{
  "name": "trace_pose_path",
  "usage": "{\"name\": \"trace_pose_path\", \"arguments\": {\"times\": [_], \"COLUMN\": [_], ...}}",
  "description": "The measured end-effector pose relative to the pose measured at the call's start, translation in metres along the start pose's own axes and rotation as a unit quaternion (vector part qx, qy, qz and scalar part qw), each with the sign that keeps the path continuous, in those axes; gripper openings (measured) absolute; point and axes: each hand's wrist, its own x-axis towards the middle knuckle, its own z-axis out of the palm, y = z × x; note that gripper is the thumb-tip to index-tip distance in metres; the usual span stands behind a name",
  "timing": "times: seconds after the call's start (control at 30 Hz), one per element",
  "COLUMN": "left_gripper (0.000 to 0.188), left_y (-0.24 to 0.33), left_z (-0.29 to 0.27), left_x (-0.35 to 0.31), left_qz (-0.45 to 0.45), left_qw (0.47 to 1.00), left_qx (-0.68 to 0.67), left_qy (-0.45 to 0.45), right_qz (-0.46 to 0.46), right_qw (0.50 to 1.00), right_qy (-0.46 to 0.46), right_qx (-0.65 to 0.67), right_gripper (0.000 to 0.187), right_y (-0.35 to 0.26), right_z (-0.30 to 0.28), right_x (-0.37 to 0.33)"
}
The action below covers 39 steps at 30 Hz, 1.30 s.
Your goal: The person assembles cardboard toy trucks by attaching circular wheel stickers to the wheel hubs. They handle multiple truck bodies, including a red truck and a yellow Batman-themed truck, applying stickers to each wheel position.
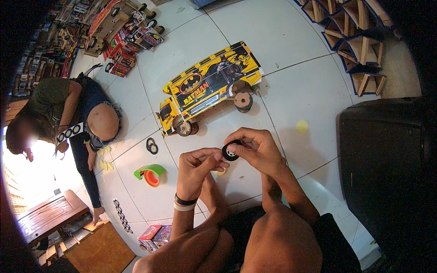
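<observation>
Between the thumb and fingers of my right hand (260, 150) is a round black wheel sticker (231, 150) with a white hub print. My left hand (199, 169) has its fingers curled and pinched at the sticker's left edge; whether anything thin is in them is too small to tell. Just below its fingertips shows a pale yellow disc (219, 172). Ahead of both hands a yellow and black toy truck (211, 84) stands on the floor. Its brown wheels (243, 102) have bare faces. Two similar wheel stickers (152, 146) lie left of my hands.
A green tape dispenser with an orange roll (152, 175) sits at left, near a strip of wheel stickers (122, 216). Another person (54, 109) holds a sticker strip (70, 132). A black speaker-like box (382, 182) stands right. Toy trucks (129, 45) crowd the far left.
</observation>
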Motion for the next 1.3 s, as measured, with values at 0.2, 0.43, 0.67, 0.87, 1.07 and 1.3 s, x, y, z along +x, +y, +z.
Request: {"name": "trace_pose_path", "arguments": {"times": [0.2,0.43,0.67,0.87,1.07,1.3], "left_gripper": [0.02,0.017,0.017,0.016,0.016,0.016], "left_y": [-0.0005,0.0022,0.0051,0.0057,0.0066,0.0051], "left_z": [0.0031,0.003,-0.0011,0.0013,0.0035,0.0044], "left_x": [0.0011,0.0007,-0.001,-0.0005,0.0005,0.0002], "left_qz": [0.012,0.021,0.024,0.028,0.02,0.022], "left_qw": [0.999,0.993,0.998,0.997,0.997,0.996], "left_qx": [0.026,0.11,0.051,0.062,0.068,0.078], "left_qy": [0.016,0.027,0.024,0.023,0.038,0.047], "right_qz": [-0.036,-0.066,-0.06,-0.06,-0.06,-0.06], "right_qw": [0.998,0.99,0.991,0.991,0.989,0.991], "right_qy": [-0.007,-0.02,-0.011,-0.009,-0.006,-0.009], "right_qx": [-0.056,-0.126,-0.121,-0.122,-0.136,-0.119], "right_gripper": [0.017,0.014,0.016,0.016,0.015,0.016], "right_y": [-0.002,-0.0081,-0.0081,-0.008,-0.0092,-0.0059], "right_z": [0.003,0.0045,0.0038,0.006,0.007,0.0065], "right_x": [-0.0003,-0.0002,-0.0014,-0.0008,-0.0012,0.0]}}
